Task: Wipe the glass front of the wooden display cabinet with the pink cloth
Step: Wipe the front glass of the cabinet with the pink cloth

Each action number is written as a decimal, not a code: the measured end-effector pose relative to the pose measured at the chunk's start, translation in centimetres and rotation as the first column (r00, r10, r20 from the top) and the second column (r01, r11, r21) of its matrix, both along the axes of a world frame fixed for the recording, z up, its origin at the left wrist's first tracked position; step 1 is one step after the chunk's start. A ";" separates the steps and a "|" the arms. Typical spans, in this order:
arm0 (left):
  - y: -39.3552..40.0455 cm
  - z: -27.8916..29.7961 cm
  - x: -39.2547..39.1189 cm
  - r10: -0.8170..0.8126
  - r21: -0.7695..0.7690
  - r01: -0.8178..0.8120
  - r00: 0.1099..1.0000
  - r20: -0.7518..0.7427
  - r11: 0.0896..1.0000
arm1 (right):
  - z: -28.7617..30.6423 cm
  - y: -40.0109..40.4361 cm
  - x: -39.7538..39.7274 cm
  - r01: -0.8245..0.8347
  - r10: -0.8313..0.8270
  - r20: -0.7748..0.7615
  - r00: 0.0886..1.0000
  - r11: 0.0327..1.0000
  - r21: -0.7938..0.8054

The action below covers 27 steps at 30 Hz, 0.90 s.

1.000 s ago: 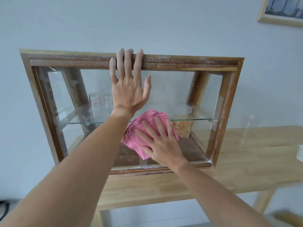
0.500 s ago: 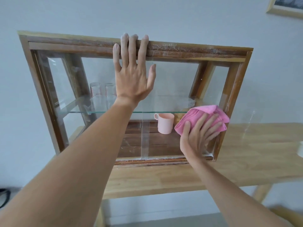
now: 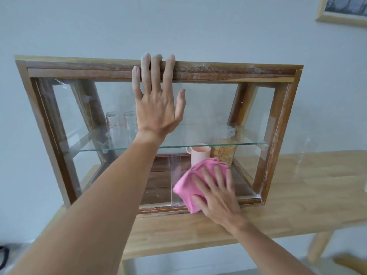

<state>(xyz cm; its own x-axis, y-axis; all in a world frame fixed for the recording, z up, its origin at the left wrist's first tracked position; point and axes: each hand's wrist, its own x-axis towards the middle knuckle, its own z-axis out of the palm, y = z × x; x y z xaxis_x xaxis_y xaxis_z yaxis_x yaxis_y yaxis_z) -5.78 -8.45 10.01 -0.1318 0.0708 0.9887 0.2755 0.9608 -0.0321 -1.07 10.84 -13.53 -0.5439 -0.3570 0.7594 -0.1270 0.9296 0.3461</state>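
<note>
The wooden display cabinet (image 3: 222,71) stands on a light wooden table, its glass front (image 3: 210,108) facing me. My left hand (image 3: 157,104) lies flat on the upper glass, fingers spread, fingertips over the top rail. My right hand (image 3: 217,192) presses the bunched pink cloth (image 3: 187,184) flat against the lower glass, right of the middle and just above the bottom rail. The fingers are extended over the cloth and cover much of it.
Inside the cabinet, two measuring glasses (image 3: 113,124) stand on a glass shelf (image 3: 248,144); a pink mug (image 3: 200,153) and a jar of brown grains (image 3: 225,153) sit below. The table (image 3: 297,195) extends to the right. A framed picture (image 3: 341,18) hangs upper right.
My right hand swept the cloth from the lower middle to the right frame post, then back down and left to the lower glass. My left hand has stayed in place.
</note>
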 end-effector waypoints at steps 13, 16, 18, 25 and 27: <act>0.1 0.1 0.0 -0.002 -0.005 0.002 1.000 -0.014 1.000 | 10.3 -5.1 -2.2 -0.040 0.019 -0.114 0.993 0.981 -0.187; 0.0 0.1 0.0 0.004 -0.004 -0.004 1.000 -0.005 1.000 | 4.5 -4.1 -1.4 -0.073 0.073 -0.003 0.997 0.996 0.040; -0.1 0.1 0.0 0.013 -0.007 -0.013 1.000 0.002 1.000 | 1.1 -1.8 -0.5 -0.043 0.039 0.041 0.998 0.995 0.092; 0.0 0.0 0.0 0.006 -0.019 -0.006 1.000 0.006 1.000 | 6.4 3.4 0.0 0.167 -0.181 0.001 0.984 0.908 -0.384; -0.1 0.0 0.0 0.007 -0.022 -0.007 1.000 0.016 1.000 | 11.9 2.3 -1.1 0.120 -0.178 -0.073 0.981 0.863 -0.490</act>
